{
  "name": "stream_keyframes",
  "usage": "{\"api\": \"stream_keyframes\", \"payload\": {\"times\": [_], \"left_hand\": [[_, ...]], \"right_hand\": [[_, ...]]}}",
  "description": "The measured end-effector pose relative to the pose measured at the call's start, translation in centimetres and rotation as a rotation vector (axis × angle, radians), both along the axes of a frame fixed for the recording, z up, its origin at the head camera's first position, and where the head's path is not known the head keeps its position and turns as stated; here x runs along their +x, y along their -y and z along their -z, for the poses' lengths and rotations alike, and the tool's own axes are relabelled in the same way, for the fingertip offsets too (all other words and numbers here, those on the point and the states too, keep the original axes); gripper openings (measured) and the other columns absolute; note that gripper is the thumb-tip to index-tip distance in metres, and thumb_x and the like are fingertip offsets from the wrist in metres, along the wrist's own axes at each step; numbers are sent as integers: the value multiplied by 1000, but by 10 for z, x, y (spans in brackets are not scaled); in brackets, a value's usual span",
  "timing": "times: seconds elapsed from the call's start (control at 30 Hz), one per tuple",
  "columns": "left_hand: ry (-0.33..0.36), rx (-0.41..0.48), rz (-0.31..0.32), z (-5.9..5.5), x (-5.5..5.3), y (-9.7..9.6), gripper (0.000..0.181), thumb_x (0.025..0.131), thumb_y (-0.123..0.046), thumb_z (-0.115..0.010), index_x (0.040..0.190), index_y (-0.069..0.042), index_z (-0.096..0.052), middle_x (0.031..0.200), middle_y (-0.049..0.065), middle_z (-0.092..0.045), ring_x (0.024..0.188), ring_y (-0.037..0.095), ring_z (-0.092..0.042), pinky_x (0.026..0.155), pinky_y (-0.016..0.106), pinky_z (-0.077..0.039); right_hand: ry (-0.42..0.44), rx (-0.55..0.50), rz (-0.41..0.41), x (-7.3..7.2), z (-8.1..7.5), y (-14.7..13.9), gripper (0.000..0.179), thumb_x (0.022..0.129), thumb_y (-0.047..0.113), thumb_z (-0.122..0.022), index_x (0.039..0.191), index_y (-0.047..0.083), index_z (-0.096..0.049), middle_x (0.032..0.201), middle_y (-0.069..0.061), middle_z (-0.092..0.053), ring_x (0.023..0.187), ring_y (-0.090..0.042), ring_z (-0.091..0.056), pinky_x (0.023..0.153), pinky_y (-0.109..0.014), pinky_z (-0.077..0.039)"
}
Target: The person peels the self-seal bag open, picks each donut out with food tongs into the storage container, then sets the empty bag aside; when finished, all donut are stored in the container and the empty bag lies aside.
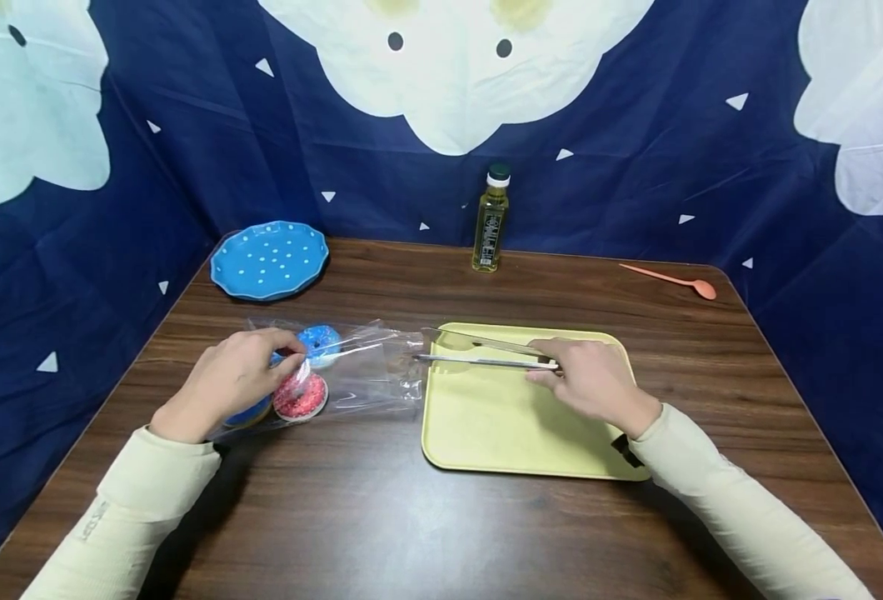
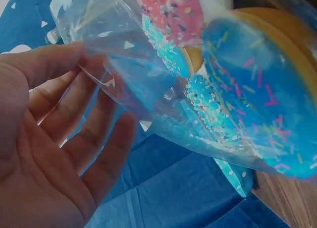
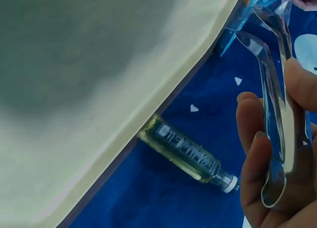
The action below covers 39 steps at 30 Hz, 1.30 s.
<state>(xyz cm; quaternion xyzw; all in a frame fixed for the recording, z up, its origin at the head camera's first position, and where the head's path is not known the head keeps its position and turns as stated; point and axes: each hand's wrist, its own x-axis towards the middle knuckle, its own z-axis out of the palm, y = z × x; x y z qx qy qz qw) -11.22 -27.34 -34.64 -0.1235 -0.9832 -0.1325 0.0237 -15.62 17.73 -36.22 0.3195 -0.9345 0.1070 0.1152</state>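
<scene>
My left hand [image 1: 235, 375] pinches the upper layer of a clear plastic bag [image 1: 370, 379] between thumb and fingers. Several doughnuts lie inside, among them a pink one [image 1: 302, 398] and a blue one [image 1: 320, 337] with white bits; a blue doughnut with coloured sprinkles [image 2: 262, 99] shows large in the left wrist view. With my right hand [image 1: 595, 379] I grip metal tongs [image 3: 272, 89], thumb on one arm and fingers on the other. Their tips point left, apart from each other, at the bag's mouth. The pale yellow tray [image 1: 501, 425] lies beneath the right hand.
A blue dotted plate [image 1: 269, 260] stands at the back left of the wooden table [image 1: 411, 525]. An oil bottle [image 1: 491, 221] stands at the back middle, and a coral spoon [image 1: 670, 279] lies at the back right. Dark blue cloth [image 1: 381, 183] hangs behind.
</scene>
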Motion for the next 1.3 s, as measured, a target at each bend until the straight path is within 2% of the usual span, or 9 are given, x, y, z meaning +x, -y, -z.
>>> {"api": "stream_keyframes", "payload": {"times": [0.2, 0.33, 0.53, 0.6, 0.77, 0.97, 1.13, 1.3], "left_hand": [[-42, 0, 28, 2, 0, -1, 25, 96, -17, -69, 119, -8, -73, 117, 14, -69, 102, 33, -67, 81, 61, -52], [-74, -5, 36, 3, -1, -1, 19, 96, -18, -69, 112, -8, -75, 112, 11, -70, 99, 31, -67, 80, 59, -52], [-93, -10, 31, 2, -1, -1, 18, 96, -22, -69, 106, -8, -75, 106, 8, -71, 94, 29, -68, 78, 58, -53], [-105, -14, 30, 2, -1, 0, 17, 96, -23, -70, 105, -9, -76, 104, 7, -71, 93, 29, -68, 75, 57, -54], [-131, -7, 34, 0, 0, 1, 13, 94, -22, -73, 101, -12, -76, 100, 3, -71, 89, 26, -68, 69, 54, -55], [-134, 15, 12, -1, -2, 0, 11, 94, -23, -74, 100, -14, -76, 101, 3, -72, 87, 27, -68, 67, 53, -54], [-122, 31, -6, -4, -3, -1, 11, 94, -24, -73, 101, -15, -75, 99, 5, -73, 82, 26, -68, 64, 52, -53], [-147, 22, -7, -5, -4, -1, 9, 93, -24, -74, 99, -16, -76, 93, 2, -73, 77, 24, -66, 62, 51, -52]], "right_hand": [[19, 10, -43, -1, 1, 14, 43, 86, 38, -80, 120, 12, -72, 96, -4, -75, 61, -22, -64, 42, -39, -42], [38, 11, -58, -2, 1, 19, 41, 87, 37, -79, 119, 12, -72, 92, 1, -74, 64, -19, -65, 44, -39, -43], [30, 30, -61, -2, 1, 23, 42, 88, 38, -78, 120, 12, -72, 103, -5, -75, 72, -27, -70, 45, -42, -45], [28, 39, -65, -3, 1, 26, 42, 88, 38, -78, 120, 13, -72, 103, -5, -75, 71, -26, -70, 45, -40, -45], [34, 33, -99, -7, 1, 38, 38, 87, 39, -78, 116, 15, -72, 89, 1, -72, 60, -17, -61, 42, -37, -42], [57, 23, -138, -16, 5, 56, 30, 88, 36, -79, 108, 17, -71, 72, 10, -59, 54, -10, -50, 40, -33, -37], [76, 42, -160, -23, 10, 71, 29, 88, 39, -77, 104, 15, -70, 65, 10, -54, 52, -10, -48, 40, -33, -37], [105, 47, -176, -27, 15, 83, 31, 89, 42, -76, 103, 15, -70, 70, 11, -57, 56, -11, -53, 43, -34, -40]]}}
